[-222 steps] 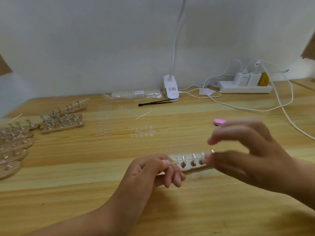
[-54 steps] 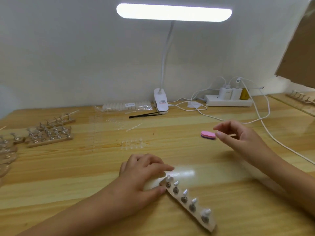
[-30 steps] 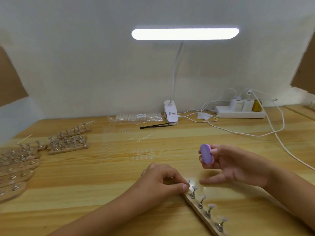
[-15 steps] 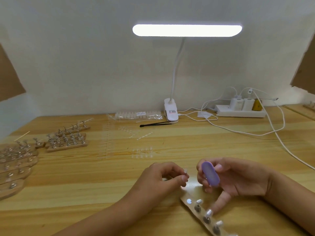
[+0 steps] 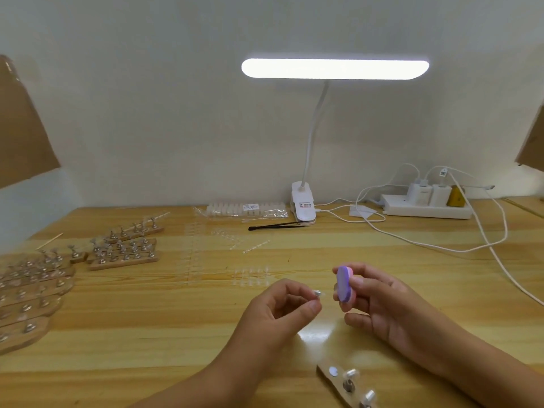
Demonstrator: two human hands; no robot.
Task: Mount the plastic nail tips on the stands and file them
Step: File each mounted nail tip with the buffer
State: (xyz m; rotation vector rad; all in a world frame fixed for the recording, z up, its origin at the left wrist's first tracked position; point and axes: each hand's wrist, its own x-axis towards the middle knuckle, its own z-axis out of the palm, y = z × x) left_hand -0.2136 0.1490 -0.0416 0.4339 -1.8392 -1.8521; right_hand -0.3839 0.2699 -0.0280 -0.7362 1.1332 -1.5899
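Nail tip [image 5: 318, 293], rightward, in pinch of left fingers [image 5: 312, 308]; file [image 5: 344, 285] upright in right fingers [image 5: 369, 278].

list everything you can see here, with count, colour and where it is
lamp: one, white, lit, back centre
power strip: one, white, back right, plugs in it
cables: several, white, right side
tip pack: one, clear, left of lamp base
stick: one, black, before the pack
racks: many, wood with metal stands, left
tip strips: several, clear, centre
near rack: one, wood, bottom edge, one spot bare
cardboard: two, brown, left and right edges
table: one, light wood
stand: one, metal, in left fingers
file: one, purple and pink, in right hand
left hand: pinches stand
right hand: holds file
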